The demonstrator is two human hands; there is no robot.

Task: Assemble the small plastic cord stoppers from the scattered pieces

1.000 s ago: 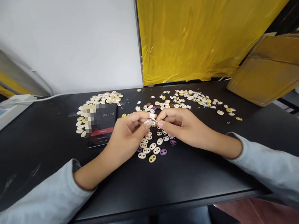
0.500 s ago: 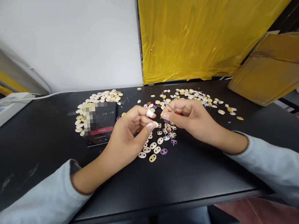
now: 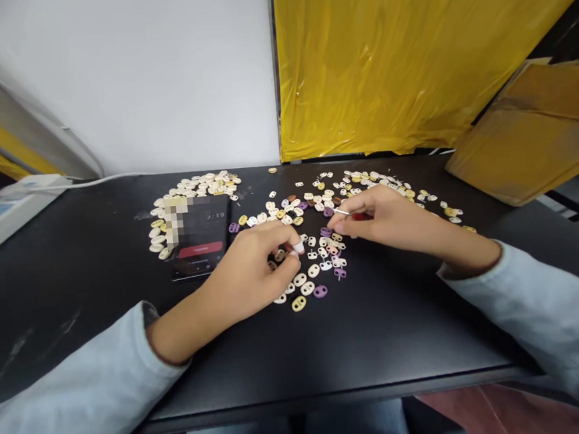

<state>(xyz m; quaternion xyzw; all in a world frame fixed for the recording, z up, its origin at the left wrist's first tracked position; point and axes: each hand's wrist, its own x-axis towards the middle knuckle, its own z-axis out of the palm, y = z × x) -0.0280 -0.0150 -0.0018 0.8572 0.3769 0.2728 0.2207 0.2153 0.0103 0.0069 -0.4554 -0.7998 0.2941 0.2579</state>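
At the near side, a black tabletop [image 3: 330, 354] is being strewn w/ small two-holed pcs; nearest, a yellow pc [image 3: 299, 303] and a purple pc [image 3: 320, 291] are being left flat, close but apart. Just beyond, the L hand [image 3: 258, 263] is being held low over more pcs, thumb and index tips brought nr each other, index tip covered in white; whether a pc is being pinched there can't be told. If so, it could be dropped among lookalikes by a loosened pinch. A phone [image 3: 199, 251] is being kept by the L wrist and could be shoved into the far-L pile [image 3: 209, 183] by a wide sweep. Further up on the R, a thin metal tool [image 3: 340, 211] w/ red showing at the palm is being gripped btwn the R hand [image 3: 382, 220]'s fingers. Its tip is being aimed L, right by a dark-purple pc [image 3: 328, 212]; contact can't be confirmed. That pc could be flicked off by a careless poke, or the L fingertips jabbed if the hands are brought together too fast. Beyond, loose pcs [image 3: 361, 179] are being spread out, poss. scattered if brushed by the R knuckles.
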